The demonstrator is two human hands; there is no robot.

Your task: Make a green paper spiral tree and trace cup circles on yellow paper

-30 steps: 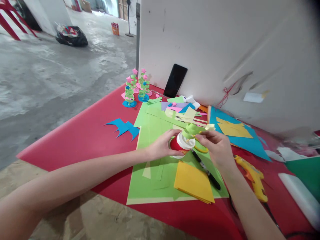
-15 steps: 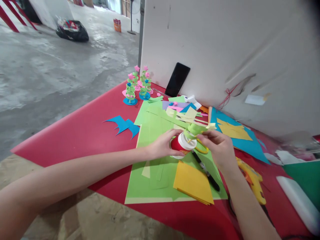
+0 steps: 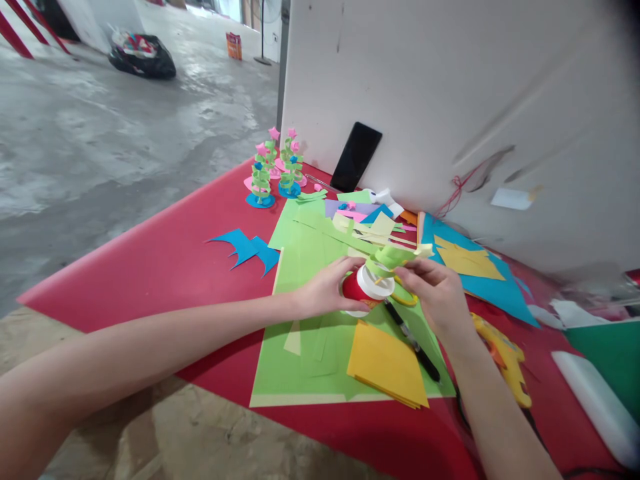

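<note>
My left hand (image 3: 323,291) is closed round a red container with a white cap (image 3: 367,288), tipped on its side above a large light-green sheet (image 3: 310,353). My right hand (image 3: 436,293) pinches a curled green paper strip (image 3: 393,257) that rests against the white cap. A yellow ring, partly hidden, lies under my right hand's fingers. A black pen (image 3: 413,341) lies just below both hands.
Orange paper squares (image 3: 387,365) lie near the front edge. A yellow glue gun (image 3: 505,357) sits to the right. Three spiral paper trees (image 3: 274,170), a black phone (image 3: 356,157), blue scraps (image 3: 247,250) and a blue-and-yellow sheet (image 3: 470,267) lie farther back on the red table (image 3: 150,273).
Hands and container stay nearly in place. My right hand has shifted the green strip slightly against the cap. The camera has tilted a little.
</note>
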